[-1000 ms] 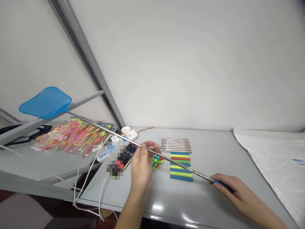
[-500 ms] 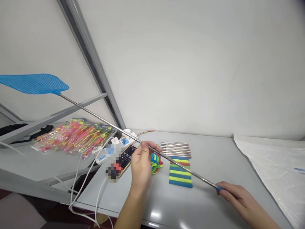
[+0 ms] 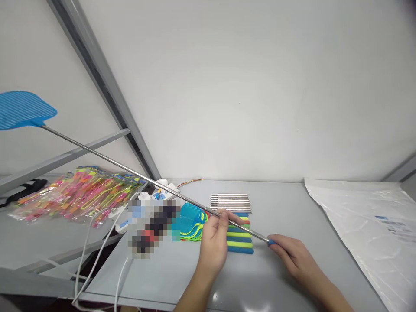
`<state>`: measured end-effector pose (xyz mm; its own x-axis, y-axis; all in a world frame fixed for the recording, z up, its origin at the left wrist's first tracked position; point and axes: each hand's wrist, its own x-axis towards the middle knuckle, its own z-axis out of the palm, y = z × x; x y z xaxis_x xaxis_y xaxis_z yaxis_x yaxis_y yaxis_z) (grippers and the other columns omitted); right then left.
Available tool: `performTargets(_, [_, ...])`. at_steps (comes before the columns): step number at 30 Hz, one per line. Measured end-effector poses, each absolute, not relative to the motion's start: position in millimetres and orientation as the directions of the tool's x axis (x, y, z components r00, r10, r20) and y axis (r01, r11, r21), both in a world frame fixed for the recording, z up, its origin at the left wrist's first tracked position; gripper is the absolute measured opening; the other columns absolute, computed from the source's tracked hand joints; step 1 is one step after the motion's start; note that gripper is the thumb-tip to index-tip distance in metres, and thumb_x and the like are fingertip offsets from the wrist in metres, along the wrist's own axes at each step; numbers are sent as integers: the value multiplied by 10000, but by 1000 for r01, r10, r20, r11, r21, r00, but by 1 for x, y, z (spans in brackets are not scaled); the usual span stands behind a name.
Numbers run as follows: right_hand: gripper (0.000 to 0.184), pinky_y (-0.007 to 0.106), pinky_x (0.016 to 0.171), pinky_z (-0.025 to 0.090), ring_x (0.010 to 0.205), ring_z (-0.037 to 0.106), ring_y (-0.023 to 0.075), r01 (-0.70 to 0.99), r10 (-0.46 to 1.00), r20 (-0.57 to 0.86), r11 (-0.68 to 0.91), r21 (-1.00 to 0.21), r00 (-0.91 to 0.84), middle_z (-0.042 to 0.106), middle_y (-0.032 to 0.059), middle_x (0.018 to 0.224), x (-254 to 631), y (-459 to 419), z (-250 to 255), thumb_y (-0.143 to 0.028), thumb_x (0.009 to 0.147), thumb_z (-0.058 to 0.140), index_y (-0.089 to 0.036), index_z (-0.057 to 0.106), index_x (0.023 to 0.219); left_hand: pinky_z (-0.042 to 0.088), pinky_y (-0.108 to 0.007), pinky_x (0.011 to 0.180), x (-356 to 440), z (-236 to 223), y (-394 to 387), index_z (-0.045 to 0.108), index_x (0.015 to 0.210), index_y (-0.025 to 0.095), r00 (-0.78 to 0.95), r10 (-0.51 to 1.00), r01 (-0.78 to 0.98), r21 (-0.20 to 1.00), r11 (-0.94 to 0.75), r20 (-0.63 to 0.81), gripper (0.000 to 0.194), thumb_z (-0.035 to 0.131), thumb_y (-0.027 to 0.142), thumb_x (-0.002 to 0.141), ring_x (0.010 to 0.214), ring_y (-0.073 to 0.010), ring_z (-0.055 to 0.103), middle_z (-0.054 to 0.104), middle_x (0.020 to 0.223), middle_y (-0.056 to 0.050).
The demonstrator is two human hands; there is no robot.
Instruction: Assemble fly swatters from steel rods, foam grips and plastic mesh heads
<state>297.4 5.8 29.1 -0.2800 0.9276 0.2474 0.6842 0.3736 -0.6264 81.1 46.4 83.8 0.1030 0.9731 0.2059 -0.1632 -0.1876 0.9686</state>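
Observation:
A fly swatter with a blue mesh head and a long telescopic metal rod stretches from upper left to lower right. My left hand pinches the rod near its lower end. My right hand is closed round the swatter's blue handle just above the grey table. Under my hands lies a stack of coloured foam grips, with a row of collapsed metal rods behind it. A pile of swatter heads in blue, green and orange lies left of my left hand.
A bag of pink and yellow toys rests on the lower shelf at left. A white power strip and cables sit near the table's left edge. Clear plastic sheeting covers the right side. A grey slanted frame bar crosses the wall.
The swatter's head has swung left toward the picture's edge. My hands have come closer together along the rod, the left sliding down toward the right. The view has shifted.

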Motion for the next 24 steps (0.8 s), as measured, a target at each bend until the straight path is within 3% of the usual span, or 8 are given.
performTargets(4, [273, 268, 672, 472, 732, 622, 168, 686, 934, 276, 356, -635, -228, 671, 31, 814, 302, 5, 25, -321, 984, 376, -220, 619, 913, 476, -310, 803, 63, 98, 56, 659, 817, 163, -18, 964, -198, 944, -262, 264, 360, 486, 450, 947, 856, -208, 639, 697, 856, -77])
performTargets(8, [255, 267, 652, 470, 704, 613, 164, 658, 934, 310, 348, -667, -180, 664, 32, 788, 305, 3, 15, -317, 978, 395, -216, 620, 912, 504, -318, 785, 32, 112, 73, 634, 857, 176, -248, 903, -354, 834, -423, 352, 311, 513, 452, 935, 796, -183, 634, 669, 782, -36])
performTargets(13, [247, 272, 659, 486, 693, 632, 171, 643, 906, 372, 410, -647, -202, 683, 40, 785, 297, 4, 14, -297, 970, 407, -213, 638, 946, 521, -311, 786, 23, 109, 73, 619, 803, 184, -301, 890, -336, 836, -434, 342, 299, 548, 451, 917, 778, -173, 643, 668, 740, -19])
performTargets(15, [242, 270, 668, 491, 724, 650, 177, 644, 895, 397, 427, -635, -202, 703, 46, 828, 290, 4, 18, -289, 966, 414, -219, 646, 968, 505, -315, 857, 38, 100, 62, 650, 815, 186, -218, 922, -257, 893, -370, 320, 293, 543, 436, 924, 851, -180, 655, 704, 825, -36])
performTargets(17, [235, 264, 690, 495, 786, 666, 181, 631, 890, 404, 441, -639, -213, 718, 50, 902, 281, 4, 22, -281, 966, 420, -229, 645, 1011, 479, -340, 934, 56, 89, 50, 693, 870, 184, 16, 973, -141, 964, -228, 232, 298, 530, 425, 932, 956, -206, 656, 727, 957, -68])
performTargets(20, [236, 254, 718, 493, 827, 670, 172, 588, 886, 393, 459, -666, -247, 720, 38, 945, 275, 4, 24, -271, 973, 413, -239, 630, 1060, 472, -386, 965, 69, 82, 39, 700, 1082, 208, 220, 960, -70, 985, -159, 171, 325, 517, 433, 934, 1063, -243, 630, 691, 1146, -91])
performTargets(23, [234, 256, 695, 487, 777, 660, 169, 603, 886, 387, 458, -653, -254, 712, 32, 881, 285, 3, 23, -279, 973, 413, -233, 639, 1009, 483, -387, 946, 48, 92, 46, 678, 1153, 214, 164, 960, -66, 973, -221, 229, 371, 620, 446, 870, 1027, -248, 640, 677, 1175, -102])
performTargets(24, [234, 257, 680, 483, 752, 654, 167, 619, 892, 378, 447, -646, -249, 707, 31, 853, 290, 3, 22, -283, 972, 416, -230, 643, 983, 509, -383, 897, 35, 99, 52, 673, 1150, 206, 61, 963, -153, 956, -250, 262, 397, 548, 490, 903, 954, -234, 662, 686, 1147, -107])
